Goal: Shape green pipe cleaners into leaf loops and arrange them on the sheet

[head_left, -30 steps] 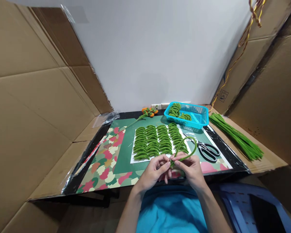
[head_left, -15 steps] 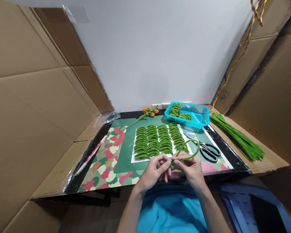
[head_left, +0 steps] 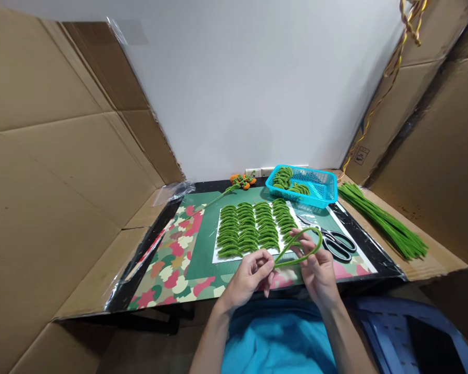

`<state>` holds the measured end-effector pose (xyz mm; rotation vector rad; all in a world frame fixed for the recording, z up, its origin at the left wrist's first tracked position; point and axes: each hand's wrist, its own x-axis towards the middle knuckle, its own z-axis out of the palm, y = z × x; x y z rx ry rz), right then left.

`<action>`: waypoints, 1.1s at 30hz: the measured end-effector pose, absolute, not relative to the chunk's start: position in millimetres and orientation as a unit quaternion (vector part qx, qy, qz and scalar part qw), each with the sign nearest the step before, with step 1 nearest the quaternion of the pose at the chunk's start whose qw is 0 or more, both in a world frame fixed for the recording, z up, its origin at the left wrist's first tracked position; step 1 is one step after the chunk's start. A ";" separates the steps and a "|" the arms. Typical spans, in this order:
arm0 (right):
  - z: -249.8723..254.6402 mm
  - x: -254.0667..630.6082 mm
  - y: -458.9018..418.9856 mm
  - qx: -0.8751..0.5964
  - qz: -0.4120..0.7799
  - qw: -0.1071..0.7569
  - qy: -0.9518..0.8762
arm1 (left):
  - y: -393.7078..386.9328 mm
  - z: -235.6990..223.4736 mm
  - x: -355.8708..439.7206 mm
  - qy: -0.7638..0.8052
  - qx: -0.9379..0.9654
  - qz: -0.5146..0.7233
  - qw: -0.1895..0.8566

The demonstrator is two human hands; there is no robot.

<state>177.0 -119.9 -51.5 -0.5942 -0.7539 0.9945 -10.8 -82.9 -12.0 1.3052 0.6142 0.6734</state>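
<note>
The narrow end of a fuzzy green loop (head_left: pixel 288 263) is pinched between the thumb and forefinger of the left hand (head_left: pixel 252 276), whose other fingers are curled under. Just to the right, the right hand (head_left: pixel 317 272) is turned partly palm inward, its fingers spread and bent behind the round of the loop; whether the loop is pressed by the right thumb cannot be told. The loop is thus held in the air between the two hands.

What lies between the left fingertips is hidden, and the forearms are cut off by the bottom edge.

Just beyond the fingers, four columns of curved green pieces (head_left: pixel 247 228) are laid on a white sheet (head_left: pixel 218 261), its near right part covered by the right hand. To the right of the right fingers, scissors (head_left: pixel 327 238) are seen, their blades hard to make out. Farther off, a blue basket (head_left: pixel 328 201) is partly filled with like pieces; a bundle of green stems (head_left: pixel 382 221) is placed to its right, and an orange flower (head_left: pixel 244 181) to its left. A green mat (head_left: pixel 203 244) is spread beneath, enclosed by cardboard walls (head_left: pixel 62 156) and a white wall (head_left: pixel 257 104).
</note>
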 end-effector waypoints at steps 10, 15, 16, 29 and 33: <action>-35.4 182.8 -123.1 -0.277 0.451 0.813 -0.241 | -81.5 -15.2 -10.6 0.264 0.588 0.297 0.704; -43.8 183.0 -118.5 -0.295 0.450 0.828 -0.157 | -82.0 -14.3 -10.4 0.271 0.588 0.303 0.699; -44.6 182.7 -118.3 -0.295 0.449 0.830 -0.146 | -82.0 -14.1 -10.3 0.272 0.588 0.305 0.698; -39.5 192.6 -120.4 -0.287 0.449 0.840 -0.103 | -81.3 -18.7 -12.2 0.272 0.598 0.296 0.693; -39.3 190.7 -121.5 -0.271 0.470 0.838 -0.059 | -81.5 -19.5 -12.0 0.268 0.600 0.303 0.690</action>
